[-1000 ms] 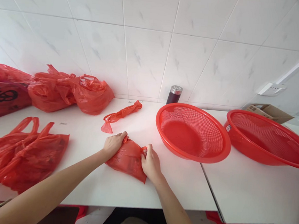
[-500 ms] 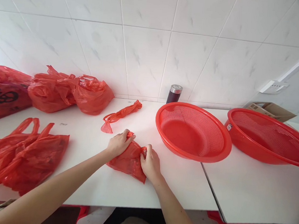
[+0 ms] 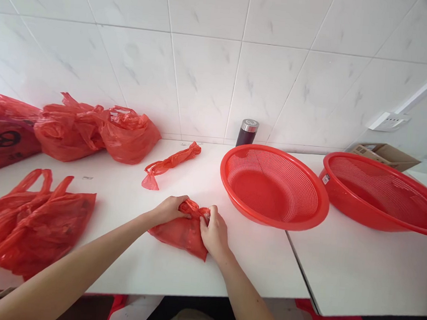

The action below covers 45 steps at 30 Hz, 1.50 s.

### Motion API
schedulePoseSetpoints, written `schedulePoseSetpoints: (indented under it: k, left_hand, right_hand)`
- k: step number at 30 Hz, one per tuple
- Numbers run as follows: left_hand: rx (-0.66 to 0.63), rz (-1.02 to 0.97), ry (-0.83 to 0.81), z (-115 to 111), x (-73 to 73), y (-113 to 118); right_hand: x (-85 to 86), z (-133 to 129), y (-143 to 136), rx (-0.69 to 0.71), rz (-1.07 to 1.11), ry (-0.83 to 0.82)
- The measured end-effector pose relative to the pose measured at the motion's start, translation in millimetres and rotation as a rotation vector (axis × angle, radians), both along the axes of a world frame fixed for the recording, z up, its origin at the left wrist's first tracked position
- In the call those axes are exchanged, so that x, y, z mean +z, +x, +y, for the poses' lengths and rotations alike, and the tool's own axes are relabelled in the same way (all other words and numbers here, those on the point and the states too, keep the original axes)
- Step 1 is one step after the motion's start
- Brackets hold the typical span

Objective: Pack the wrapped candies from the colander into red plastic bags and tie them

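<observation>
A small red plastic bag (image 3: pixel 180 236) lies on the white table in front of me, its top edge gathered between my two hands. My left hand (image 3: pixel 171 210) pinches the bag's upper left side. On the upper right side, my right hand (image 3: pixel 214 230) grips the bunched plastic with thumb and fingers closed. Dim shapes show through the thin plastic, but I cannot make out what they are. Behind the bag lies a narrow, twisted red plastic bag (image 3: pixel 172 162), touched by neither hand.
A red mesh basket (image 3: pixel 271 220) stands at the right, with a second red basket (image 3: pixel 365 215) beyond it. Behind them are a dark flask (image 3: pixel 246 134) and a cardboard box (image 3: pixel 389 156). Several red bags fill the left, including a flat one with handles (image 3: pixel 54 221).
My left hand has moved slightly down along the bag's top, and more bunched plastic shows between my hands. My right hand keeps its grip. The whole view has shifted slightly.
</observation>
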<state>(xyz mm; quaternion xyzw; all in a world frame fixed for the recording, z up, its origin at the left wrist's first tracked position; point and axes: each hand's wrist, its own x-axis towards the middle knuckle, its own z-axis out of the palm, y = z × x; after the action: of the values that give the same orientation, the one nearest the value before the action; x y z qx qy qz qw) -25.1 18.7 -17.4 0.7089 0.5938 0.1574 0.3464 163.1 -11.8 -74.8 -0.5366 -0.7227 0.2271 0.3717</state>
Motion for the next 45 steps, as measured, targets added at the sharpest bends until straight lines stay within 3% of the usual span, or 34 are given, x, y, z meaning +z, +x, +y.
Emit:
schedulePoseSetpoints:
  k: [4, 9, 13, 19, 22, 26, 30, 32, 36, 38, 41, 45]
  left_hand:
    - [0.005, -0.077, -0.035, 1.5, 3.2, 0.0]
    - [0.01, -0.26, -0.17, 0.8, 18.9, -13.7]
    - [0.123, -0.326, -0.213, -1.6, 20.1, -21.2]
    - [0.391, -0.245, -0.054, -2.1, 1.9, -37.0]
    - [0.462, -0.197, -0.015, -4.7, -2.0, -49.6]
    - [0.465, -0.167, 0.012, -7.3, 9.2, -61.1]
    - [0.525, -0.095, 0.274, -12.1, 33.7, -54.7]
    - [0.454, -0.058, 0.403, -18.5, 42.8, -41.5]
    - [-0.154, 0.158, 0.352, -33.7, 46.1, -11.8]
    - [-0.275, 0.241, 0.286, -40.8, 46.4, -7.3]
    - [-0.129, 0.271, 0.246, -52.2, 54.1, -21.2]
    - [0.206, 0.367, 0.226, -72.6, 71.6, -67.2]
  right_hand:
    - [3.3, -1.3, 0.6, -0.005, 0.001, -0.018]
    - [14.7, -8.1, 5.4, -0.011, 0.028, -0.072]
    - [22.2, -17.0, 12.3, 0.015, 0.087, -0.114]
    - [21.8, -33.6, 18.1, 0.019, 0.167, -0.091]
    - [22.0, -38.2, 20.1, 0.041, 0.257, -0.08]
    - [24.8, -34.0, 27.5, 0.034, 0.288, -0.086]
    - [29.9, -27.5, 31.2, 0.146, 0.238, -0.05]
    - [32.9, -26.6, 28.8, 0.195, 0.245, -0.024]
    - [37.5, -28.3, 25.1, 0.192, 0.31, -0.005]
    - [36.9, -29.8, 27.3, 0.169, 0.341, -0.024]
    - [31.1, -31.9, 33.3, 0.096, 0.407, -0.092]
    - [20.4, -33.5, 35.5, 0.031, 0.492, -0.231]
